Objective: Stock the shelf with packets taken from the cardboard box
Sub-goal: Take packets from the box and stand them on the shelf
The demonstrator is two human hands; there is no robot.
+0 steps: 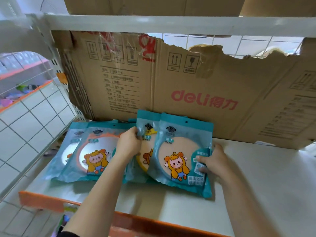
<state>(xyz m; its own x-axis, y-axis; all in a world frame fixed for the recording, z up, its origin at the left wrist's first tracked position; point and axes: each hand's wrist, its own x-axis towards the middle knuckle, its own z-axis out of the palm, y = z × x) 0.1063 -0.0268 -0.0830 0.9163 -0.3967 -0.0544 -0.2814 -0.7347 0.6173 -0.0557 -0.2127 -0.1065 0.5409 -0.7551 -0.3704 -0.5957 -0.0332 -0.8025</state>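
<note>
Our left hand [129, 144] and right hand [212, 160] at the shelf [256, 177]
Left pinches the yellow-rimmed packet [147, 132], right grips the front packet [177, 151] by its edge; two more packets [92, 151] sit further left.

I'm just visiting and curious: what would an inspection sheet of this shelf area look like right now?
Surface: white shelf with an orange front lip.
Job's things: teal mirror packets; left packets lie overlapping; yellow-rimmed packet and front packet are held tilted up.
Clutter: nothing seen.
Grips: left hand grips the yellow-rimmed packet's edge; right hand pinches the front packet's right side.
Cables: nothing seen.
Surroundings: torn cardboard sheet behind, wire grid panel at left, cardboard box on the level above.
</note>
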